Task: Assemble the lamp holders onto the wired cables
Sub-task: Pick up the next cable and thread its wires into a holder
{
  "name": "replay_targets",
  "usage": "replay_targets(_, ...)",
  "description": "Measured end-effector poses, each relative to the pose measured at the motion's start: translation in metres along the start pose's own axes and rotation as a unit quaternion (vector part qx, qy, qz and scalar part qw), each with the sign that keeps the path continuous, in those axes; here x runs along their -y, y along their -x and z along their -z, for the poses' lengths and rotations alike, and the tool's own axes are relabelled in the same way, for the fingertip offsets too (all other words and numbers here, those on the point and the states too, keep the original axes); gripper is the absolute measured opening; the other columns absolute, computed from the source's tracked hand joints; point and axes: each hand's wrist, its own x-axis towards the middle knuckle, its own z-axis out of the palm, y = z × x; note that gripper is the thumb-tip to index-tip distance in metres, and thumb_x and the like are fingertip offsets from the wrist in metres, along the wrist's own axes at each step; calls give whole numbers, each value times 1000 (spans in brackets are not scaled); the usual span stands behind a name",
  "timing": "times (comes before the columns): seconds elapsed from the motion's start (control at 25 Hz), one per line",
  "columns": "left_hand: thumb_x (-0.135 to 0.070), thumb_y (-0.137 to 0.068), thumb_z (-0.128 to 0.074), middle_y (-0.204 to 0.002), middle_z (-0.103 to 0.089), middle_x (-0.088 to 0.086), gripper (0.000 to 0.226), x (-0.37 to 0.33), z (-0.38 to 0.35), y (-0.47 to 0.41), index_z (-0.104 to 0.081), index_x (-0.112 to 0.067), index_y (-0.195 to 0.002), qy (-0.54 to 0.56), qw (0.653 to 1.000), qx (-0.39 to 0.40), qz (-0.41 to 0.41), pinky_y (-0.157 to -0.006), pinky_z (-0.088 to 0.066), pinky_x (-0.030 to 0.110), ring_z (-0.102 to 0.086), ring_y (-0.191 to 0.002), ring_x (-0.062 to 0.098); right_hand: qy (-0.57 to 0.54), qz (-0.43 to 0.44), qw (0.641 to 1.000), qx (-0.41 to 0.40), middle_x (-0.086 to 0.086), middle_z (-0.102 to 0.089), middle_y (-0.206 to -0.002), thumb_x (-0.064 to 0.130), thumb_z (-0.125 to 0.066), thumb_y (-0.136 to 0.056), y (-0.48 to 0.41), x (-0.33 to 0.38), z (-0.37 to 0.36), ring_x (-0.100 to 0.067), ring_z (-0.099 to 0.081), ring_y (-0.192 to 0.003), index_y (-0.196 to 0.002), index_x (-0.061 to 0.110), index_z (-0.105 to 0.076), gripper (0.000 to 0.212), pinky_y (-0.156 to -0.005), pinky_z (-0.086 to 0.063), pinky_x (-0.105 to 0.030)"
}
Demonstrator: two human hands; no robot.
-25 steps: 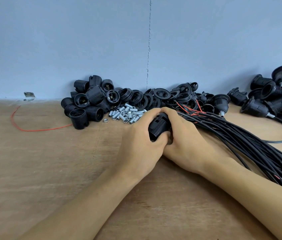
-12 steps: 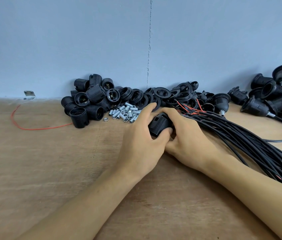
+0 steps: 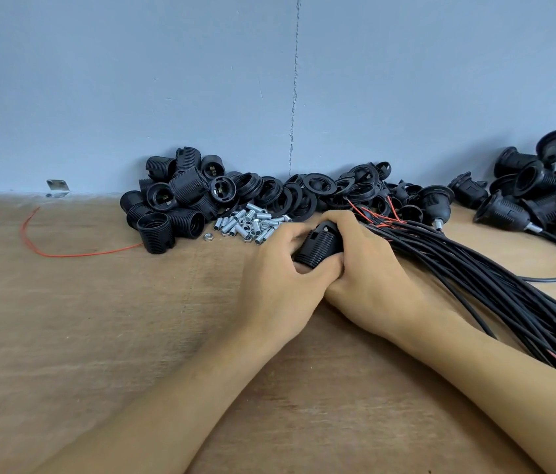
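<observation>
The fingers of the left hand and the right hand curl around one black lamp holder in the middle of the desk and hide most of it. Just behind lie small silver tubes, a heap of black lamp holders and black rings. A thick bundle of black cables runs off right, just beside the right hand. A thin red wire lies far left. The desk is brown wood, the wall pale blue.

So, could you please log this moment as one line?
left hand: grips lamp holder | right hand: grips same holder | cable bundle: beside right hand | metal tubes: loose pile behind left hand
</observation>
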Motion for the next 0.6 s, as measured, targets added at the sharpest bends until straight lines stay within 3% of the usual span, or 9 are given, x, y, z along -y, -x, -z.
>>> replay_targets(0.08, -35, -79, -81, -71, -73, -18, 24, -4, 0, 0, -71, -29, -101, 5, 1000, -6, 7, -55, -43, 8, -65, -58, -4, -8, 6, 1000, -11, 13, -61, -102, 63, -64, -77, -1, -3, 0, -7, -57, -96, -120, 32, -44, 57, -78, -45, -22)
replay_targets(0.16, -32, -80, -82, -59, -70, -13, 16, -8, 1, -1, -71, -24, -88, 13, 1000, -6, 14, -50, -40, 9, -61, -49, -2, -4, 7, 1000, -13, 15, -61, -95, 52, -70, -81, -1, -6, -2, -7, -56, -93, -120, 32, -44, 51, -74, -42, -16)
replay_targets(0.36, -27, -79, -80, -36, -45, -13, 23, -11, -2, -4, -65, -13, -70, 14, 999, 3, 38, -40, -28, 12, -40, -36, 3, 4, 6, 1000, -9, 11, -60, -96, 44, -68, -86, 0, -7, -3, -8, -54, -88, -120, 29, -46, 44, -70, -37, -7)
replay_targets(0.48, -29, -76, -79, -41, -50, -10, 21, -8, -3, -6, -68, -11, -72, 17, 998, 11, 53, -42, -32, 16, -41, -40, 2, 22, 17, 1000, -5, 9, -57, -95, 42, -64, -85, 0, -5, -3, -10, -51, -86, -116, 28, -47, 38, -69, -35, -11)
replay_targets(0.6, -29, -76, -78, -41, -51, -11, 19, -6, -3, -5, -69, -12, -75, 13, 998, 12, 55, -42, -32, 15, -42, -40, 2, 32, 19, 999, 6, 8, -57, -96, 38, -66, -86, 1, -2, -3, -15, -53, -88, -116, 27, -49, 36, -72, -38, -24)
